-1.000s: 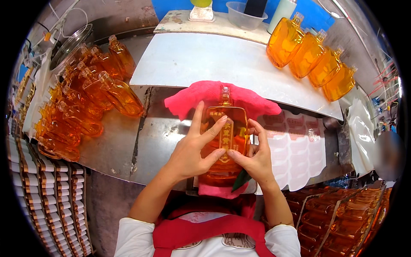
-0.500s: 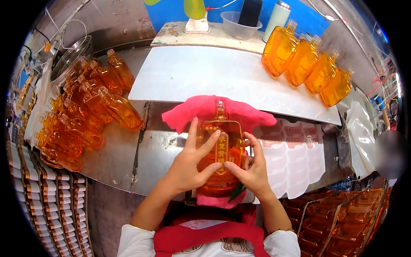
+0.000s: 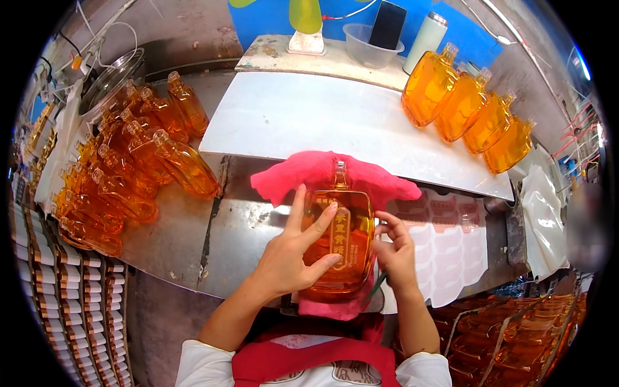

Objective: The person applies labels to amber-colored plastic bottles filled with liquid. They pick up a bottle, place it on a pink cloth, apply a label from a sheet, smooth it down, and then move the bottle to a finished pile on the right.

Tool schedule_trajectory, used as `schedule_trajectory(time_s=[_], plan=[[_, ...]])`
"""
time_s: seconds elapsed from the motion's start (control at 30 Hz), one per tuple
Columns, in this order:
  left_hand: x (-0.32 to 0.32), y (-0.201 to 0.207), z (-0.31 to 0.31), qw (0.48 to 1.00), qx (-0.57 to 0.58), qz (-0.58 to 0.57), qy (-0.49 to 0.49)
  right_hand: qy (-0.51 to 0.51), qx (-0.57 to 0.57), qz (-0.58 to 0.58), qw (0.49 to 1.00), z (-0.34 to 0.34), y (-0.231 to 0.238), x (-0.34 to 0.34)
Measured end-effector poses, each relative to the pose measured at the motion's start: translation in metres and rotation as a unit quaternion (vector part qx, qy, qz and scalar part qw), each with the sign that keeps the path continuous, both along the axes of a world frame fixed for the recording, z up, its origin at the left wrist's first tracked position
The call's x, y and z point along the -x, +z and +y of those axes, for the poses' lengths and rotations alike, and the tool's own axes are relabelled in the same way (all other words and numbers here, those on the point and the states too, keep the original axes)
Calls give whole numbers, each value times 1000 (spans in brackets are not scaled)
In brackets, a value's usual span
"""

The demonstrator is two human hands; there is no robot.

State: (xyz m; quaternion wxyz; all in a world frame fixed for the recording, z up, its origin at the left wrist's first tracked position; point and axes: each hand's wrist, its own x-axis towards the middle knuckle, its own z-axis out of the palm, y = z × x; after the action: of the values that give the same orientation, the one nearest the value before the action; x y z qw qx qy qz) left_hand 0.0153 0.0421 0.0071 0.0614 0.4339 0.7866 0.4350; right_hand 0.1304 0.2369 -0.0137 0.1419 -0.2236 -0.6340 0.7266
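An amber glass bottle (image 3: 332, 274) with gold lettering on its front lies on a pink cloth (image 3: 284, 175), its clear neck pointing away from me. My left hand (image 3: 289, 258) rests on the bottle's left side, fingers spread flat over the front and thumb along the lower part. Beside the bottle's right edge is my right hand (image 3: 396, 258), its fingers curled. A thin dark green tool (image 3: 379, 282) sticks out below that hand toward the bottle; its full shape is hidden by the palm.
Several amber bottles (image 3: 187, 168) lie crowded at the left. More amber bottles (image 3: 429, 87) lean in a row on the white board (image 3: 290, 113). A label sheet (image 3: 445, 258) lies right of the cloth. Racks of bottles (image 3: 490, 338) and white pieces (image 3: 71, 303) flank me below.
My right hand has lifted off the bottle's front and moved to its right edge, carrying the green tool along. The left hand stays on the bottle. The whole view has shifted slightly.
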Motion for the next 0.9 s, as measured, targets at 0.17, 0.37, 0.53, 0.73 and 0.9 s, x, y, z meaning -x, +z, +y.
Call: schedule_trajectory(time_s=[0.17, 0.37, 0.53, 0.73, 0.9], plan=[[0, 1, 1, 1000, 6, -25, -4, -60, 336, -68, 937, 49, -18, -29], [1, -9, 0, 1000, -20, -11, -1, 76, -205, 15, 976, 7, 50, -13], [1, -2, -2, 992, -29, -121, -10, 131, -502, 125, 846, -9, 75, 57], [17, -23, -20, 979, -104, -122, 123, 137, -460, 148, 865, 8, 75, 103], [104, -22, -93, 867, -168, 184, 431, 223, -499, 199, 813, 2, 61, 50]])
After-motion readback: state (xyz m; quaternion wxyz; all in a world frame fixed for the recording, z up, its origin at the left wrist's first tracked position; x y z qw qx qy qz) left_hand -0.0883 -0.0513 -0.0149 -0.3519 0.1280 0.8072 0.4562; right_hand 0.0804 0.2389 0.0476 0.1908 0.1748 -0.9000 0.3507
